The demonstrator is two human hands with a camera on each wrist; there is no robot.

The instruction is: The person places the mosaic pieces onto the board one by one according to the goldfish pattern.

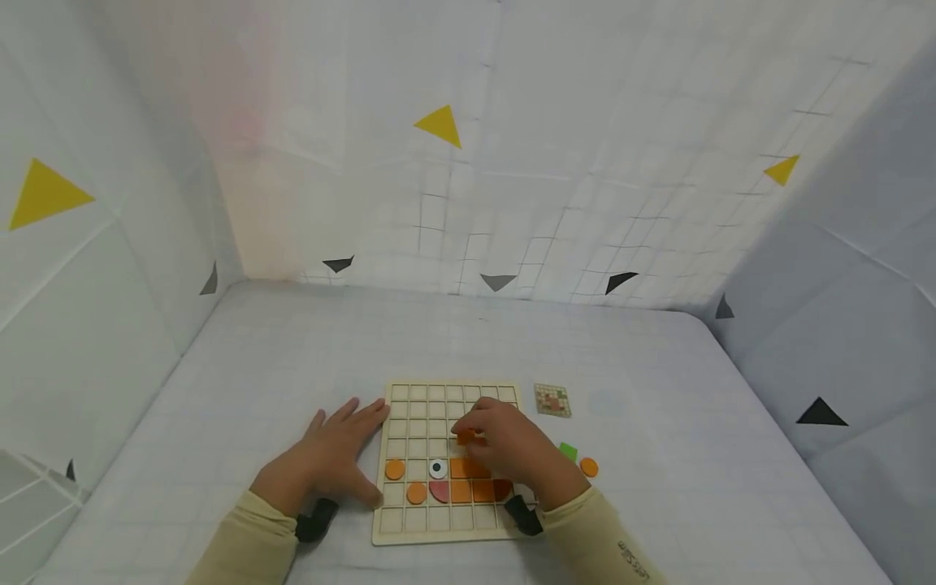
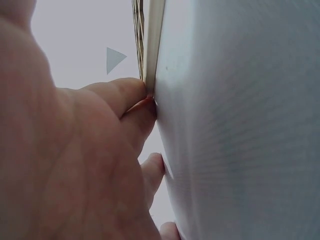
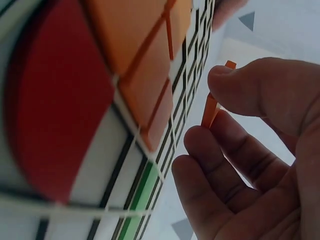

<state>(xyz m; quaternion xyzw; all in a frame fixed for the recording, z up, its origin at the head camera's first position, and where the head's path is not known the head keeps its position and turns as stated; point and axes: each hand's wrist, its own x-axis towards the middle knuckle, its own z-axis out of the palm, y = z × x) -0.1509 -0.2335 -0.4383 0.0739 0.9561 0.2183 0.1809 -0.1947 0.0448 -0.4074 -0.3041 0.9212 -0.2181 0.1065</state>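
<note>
A light wooden grid board (image 1: 398, 520) lies on the table. The fingers and thumb of my left hand (image 1: 322, 459) spread along its left side; in the left wrist view, fingertips touch the board's edge (image 2: 154, 45). Over the board, my right hand (image 1: 515, 447) pinches a small orange tile (image 3: 210, 110) between thumb and fingers. Set in the lower rows are orange discs (image 1: 416, 493), a white eye disc (image 1: 437, 469), a pink quarter-round piece (image 1: 439, 491) and several orange square tiles (image 1: 461, 491). A dark red rounded piece (image 3: 60, 100) and a green tile (image 3: 142, 195) show in the right wrist view.
Beyond the board's upper right corner lies a small patterned card (image 1: 552, 400). A green tile (image 1: 568, 450) and an orange disc (image 1: 589, 467) rest on the white tabletop (image 1: 658, 390) just right of my right hand. White sheet walls (image 1: 366, 187) enclose the table.
</note>
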